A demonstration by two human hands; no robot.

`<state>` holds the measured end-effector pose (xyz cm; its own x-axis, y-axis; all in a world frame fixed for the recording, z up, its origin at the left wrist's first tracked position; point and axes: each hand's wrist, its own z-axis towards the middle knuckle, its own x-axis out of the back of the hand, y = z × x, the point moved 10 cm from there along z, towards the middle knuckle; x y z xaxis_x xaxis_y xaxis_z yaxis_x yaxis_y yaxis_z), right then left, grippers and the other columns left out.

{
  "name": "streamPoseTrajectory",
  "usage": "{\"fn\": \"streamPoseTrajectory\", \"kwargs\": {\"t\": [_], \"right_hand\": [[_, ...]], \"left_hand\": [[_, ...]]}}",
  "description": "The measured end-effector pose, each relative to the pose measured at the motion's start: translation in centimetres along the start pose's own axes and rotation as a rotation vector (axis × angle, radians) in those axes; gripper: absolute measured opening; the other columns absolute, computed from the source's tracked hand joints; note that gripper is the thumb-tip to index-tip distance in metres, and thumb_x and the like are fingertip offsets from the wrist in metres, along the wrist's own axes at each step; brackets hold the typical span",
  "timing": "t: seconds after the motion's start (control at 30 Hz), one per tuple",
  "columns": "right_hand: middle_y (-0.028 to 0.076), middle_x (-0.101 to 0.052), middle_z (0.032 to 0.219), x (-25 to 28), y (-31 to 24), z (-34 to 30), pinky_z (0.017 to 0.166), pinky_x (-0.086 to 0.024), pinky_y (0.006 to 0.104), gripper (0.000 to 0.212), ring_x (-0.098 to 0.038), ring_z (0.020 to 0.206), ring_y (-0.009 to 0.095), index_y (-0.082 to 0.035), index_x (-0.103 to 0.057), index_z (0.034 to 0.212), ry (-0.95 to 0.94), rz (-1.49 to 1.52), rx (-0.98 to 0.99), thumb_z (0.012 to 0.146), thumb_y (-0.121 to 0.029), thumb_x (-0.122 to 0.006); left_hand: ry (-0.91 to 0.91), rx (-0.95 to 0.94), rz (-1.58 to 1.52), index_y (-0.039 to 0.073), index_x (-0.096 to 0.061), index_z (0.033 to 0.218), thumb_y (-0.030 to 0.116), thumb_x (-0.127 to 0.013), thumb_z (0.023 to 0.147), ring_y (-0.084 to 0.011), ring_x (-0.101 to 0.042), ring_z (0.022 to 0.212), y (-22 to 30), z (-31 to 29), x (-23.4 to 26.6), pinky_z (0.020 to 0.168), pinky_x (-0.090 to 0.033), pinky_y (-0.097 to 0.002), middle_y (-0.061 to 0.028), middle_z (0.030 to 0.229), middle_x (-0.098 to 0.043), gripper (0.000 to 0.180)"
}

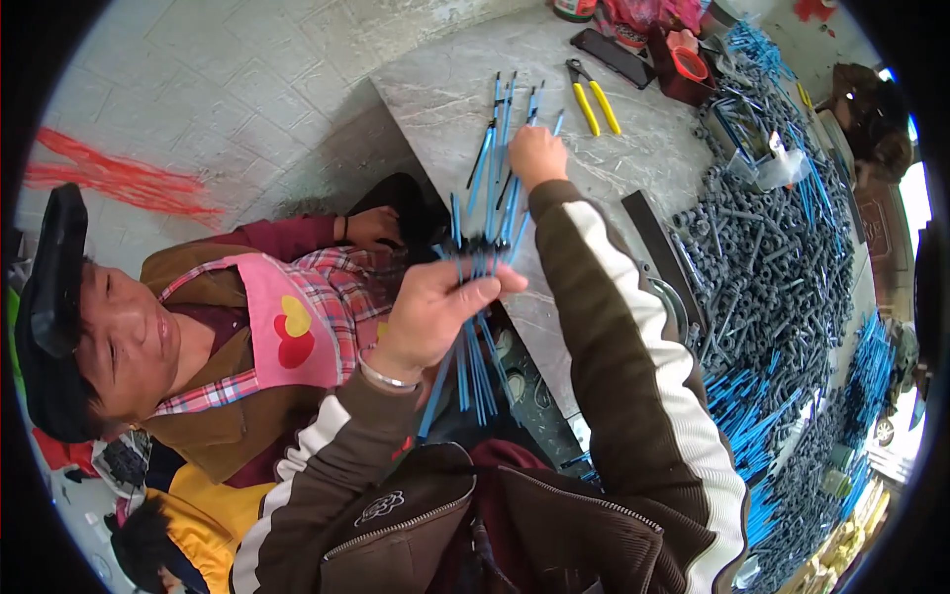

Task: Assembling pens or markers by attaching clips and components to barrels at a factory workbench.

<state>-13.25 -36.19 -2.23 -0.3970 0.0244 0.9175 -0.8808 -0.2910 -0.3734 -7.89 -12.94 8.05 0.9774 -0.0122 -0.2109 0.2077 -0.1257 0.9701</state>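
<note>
My left hand (430,312) is closed around a loose bundle of thin blue rods (478,371), which fan out above and below the fist. Dark fittings (475,245) cluster around the rods just above my thumb, and several rods carry black tips at the upper end. Farther up, my right hand (537,155) is closed at the bundle's right side, with blue rods beside and under it. Its fingertips are mostly hidden, but it appears to pinch a blue rod. Both hands are over the near left edge of the grey marbled table (445,94).
Yellow-handled pliers (599,107) and a dark flat case (614,57) lie beyond my right hand. A big heap of grey plastic pieces (762,267) and more blue rods (747,426) cover the right side, behind a dark bar (653,238). Another person (287,327) sits close on my left.
</note>
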Motion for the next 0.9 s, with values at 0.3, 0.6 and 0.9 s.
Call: {"fn": "streamPoseTrajectory", "kwargs": {"t": [0.3, 0.6, 0.9], "right_hand": [[0.018, -0.066, 0.082, 3.4, 2.9, -1.6, 0.066, -0.053, 0.0438, 0.026, -0.065, 0.073, 0.036, -0.004, -0.064, 0.081, 0.034, -0.212, 0.006, 0.083, -0.021, -0.044], [0.008, -0.055, 0.063, 21.5, 3.1, -9.8, 0.049, -0.045, 0.0280, 0.023, -0.054, 0.052, 0.016, 0.002, -0.053, 0.093, 0.388, 0.802, -0.030, 0.093, -0.018, -0.043], [0.004, -0.055, 0.063, 13.5, -6.3, -16.9, 0.048, -0.042, 0.0247, 0.019, -0.051, 0.051, 0.010, 0.003, -0.051, 0.099, -0.271, 0.985, 0.023, 0.094, -0.014, -0.043]], "left_hand": [[-0.014, 0.127, -0.366, 0.002, -0.056, 0.110, 0.011, -0.056, 0.089, -0.0231, -0.065, 0.089, -0.3, 3.0, 0.6, 0.078, -0.054, -0.0371, -0.0136, 0.094, -0.066, 0.023], [0.105, 0.061, -0.419, 0.003, -0.059, 0.104, 0.012, -0.056, 0.089, -0.0209, -0.065, 0.083, -0.6, 4.1, 4.6, 0.075, -0.054, -0.0344, -0.0109, 0.090, -0.066, 0.018], [0.008, -0.038, -0.631, 0.004, -0.058, 0.101, 0.015, -0.058, 0.088, -0.0203, -0.063, 0.082, 2.8, 3.5, 3.1, 0.074, -0.053, -0.0324, -0.0095, 0.091, -0.063, 0.017]]}}
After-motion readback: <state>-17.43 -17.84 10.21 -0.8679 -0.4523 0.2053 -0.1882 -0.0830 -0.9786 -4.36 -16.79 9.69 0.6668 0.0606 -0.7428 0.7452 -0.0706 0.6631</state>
